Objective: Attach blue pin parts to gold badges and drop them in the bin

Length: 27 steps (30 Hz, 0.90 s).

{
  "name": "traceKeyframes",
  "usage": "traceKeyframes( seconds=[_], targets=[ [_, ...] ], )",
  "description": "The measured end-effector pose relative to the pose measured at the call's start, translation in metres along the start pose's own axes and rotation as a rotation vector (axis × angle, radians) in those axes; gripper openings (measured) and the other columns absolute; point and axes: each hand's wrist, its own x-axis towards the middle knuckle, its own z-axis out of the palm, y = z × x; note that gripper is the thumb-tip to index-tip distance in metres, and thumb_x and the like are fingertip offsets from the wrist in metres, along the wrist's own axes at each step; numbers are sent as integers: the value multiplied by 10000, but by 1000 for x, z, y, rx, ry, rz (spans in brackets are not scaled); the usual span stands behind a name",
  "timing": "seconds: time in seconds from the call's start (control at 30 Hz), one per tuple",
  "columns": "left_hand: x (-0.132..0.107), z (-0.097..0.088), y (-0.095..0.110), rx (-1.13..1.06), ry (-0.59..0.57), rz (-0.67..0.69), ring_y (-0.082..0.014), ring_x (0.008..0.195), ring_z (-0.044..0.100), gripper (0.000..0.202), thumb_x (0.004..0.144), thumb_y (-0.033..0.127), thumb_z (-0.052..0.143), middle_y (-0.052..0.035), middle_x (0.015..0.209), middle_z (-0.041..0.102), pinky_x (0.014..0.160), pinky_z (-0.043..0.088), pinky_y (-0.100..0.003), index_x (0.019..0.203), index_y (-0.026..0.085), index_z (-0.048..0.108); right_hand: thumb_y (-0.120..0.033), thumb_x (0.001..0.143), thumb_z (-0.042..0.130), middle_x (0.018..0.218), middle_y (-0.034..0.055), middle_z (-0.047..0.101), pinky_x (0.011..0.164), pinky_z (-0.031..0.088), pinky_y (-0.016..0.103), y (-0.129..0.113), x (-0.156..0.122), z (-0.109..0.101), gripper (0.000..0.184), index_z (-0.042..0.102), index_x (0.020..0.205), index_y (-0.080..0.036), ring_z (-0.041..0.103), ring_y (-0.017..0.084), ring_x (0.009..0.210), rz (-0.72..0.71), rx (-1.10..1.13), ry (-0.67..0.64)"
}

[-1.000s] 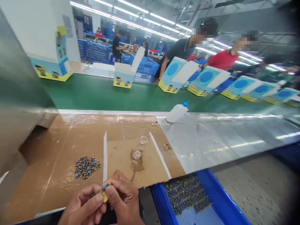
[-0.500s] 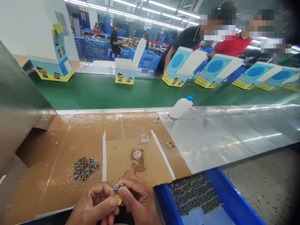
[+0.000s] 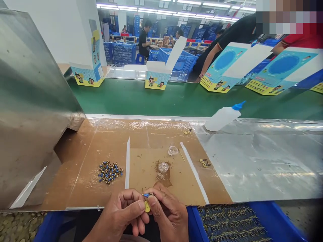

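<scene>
At the near edge of the worktable, my left hand [image 3: 127, 210] pinches a small yellow disc [image 3: 147, 207] between thumb and fingers. My right hand [image 3: 169, 210] grips a tiny blue-and-dark figurine [image 3: 147, 195] just above the disc. The fingertips partly cover both pieces, and I cannot tell whether they touch. A pile of similar figurines [image 3: 109, 172] lies on the cardboard to the left. Beyond my hands, a small clear cup [image 3: 163, 167] stands in a brown wet stain, with a clear lid [image 3: 173, 150] and a thin stick [image 3: 181, 155] behind it.
A white bottle with a blue nozzle [image 3: 223, 118] leans at the back right. Several discs with figurines [image 3: 205, 163] lie beyond the right tape strip. Open printed boxes [image 3: 155, 80] stand on the green belt [image 3: 126, 99]. A blue bin [image 3: 285, 218] of rowed pieces sits lower right; a metal panel [image 3: 32, 94] rises left.
The view has swung left, so the scene sits further right and a bin of discs shows lower left. Both hands keep their hold on the disc and figurine.
</scene>
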Motion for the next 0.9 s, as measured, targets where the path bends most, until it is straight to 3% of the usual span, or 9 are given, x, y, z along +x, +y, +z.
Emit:
traceKeyframes(
  seconds=[0.1,0.23,0.33,0.43,0.53,0.6,0.73,0.9],
  targets=[
    [-1,1,-1,5,9,27,-56,480,635,483,777,557,914,-54,681,752,429,438,-94,781,117,716,-339,1055,607,678,1,603,589,445,267,2,-3,6,298,797,849,-237,561,165,616,-32,-67,33],
    [0,-2,-10,93,66,79,-51,491,619,502,802,593,878,-48,687,738,443,420,-98,789,116,723,-380,1052,618,699,3,599,579,446,269,6,-12,9,287,798,881,-234,550,158,609,33,-57,103],
    [8,-5,-18,185,115,128,-65,494,602,547,808,649,841,-43,667,714,445,411,-121,764,121,709,-438,1044,625,729,2,572,559,405,276,14,-11,-14,268,766,959,-227,509,151,601,106,-39,228],
    [23,-2,-22,297,165,189,-79,527,593,587,829,704,784,-35,677,691,484,424,-150,756,130,687,-509,1035,605,754,-5,510,542,356,281,22,5,-57,321,689,950,-211,445,148,604,154,-108,318],
    [41,6,-25,370,183,221,-88,561,567,616,839,749,731,-26,699,667,524,419,-177,783,139,665,-548,1064,504,734,-30,412,564,328,287,28,30,-96,409,539,811,-229,400,156,632,218,-280,233],
    [53,11,-28,369,170,221,-89,557,518,628,839,773,702,-14,686,634,525,394,-191,785,150,634,-542,1080,437,721,-35,395,592,329,297,31,45,-110,438,445,760,-243,410,167,652,228,-411,117],
    [64,11,-41,466,148,270,-106,587,479,567,945,709,592,4,670,564,563,386,-220,777,168,587,-506,1078,394,678,-44,403,598,322,311,40,58,-113,421,377,737,-260,436,173,629,195,-617,-74],
    [63,5,-58,665,168,414,-118,604,465,393,1032,478,517,6,684,537,566,375,-228,784,183,591,-463,1079,389,640,-62,362,565,300,312,49,60,-108,418,323,712,-273,402,158,569,141,-705,-173]
  ],
)
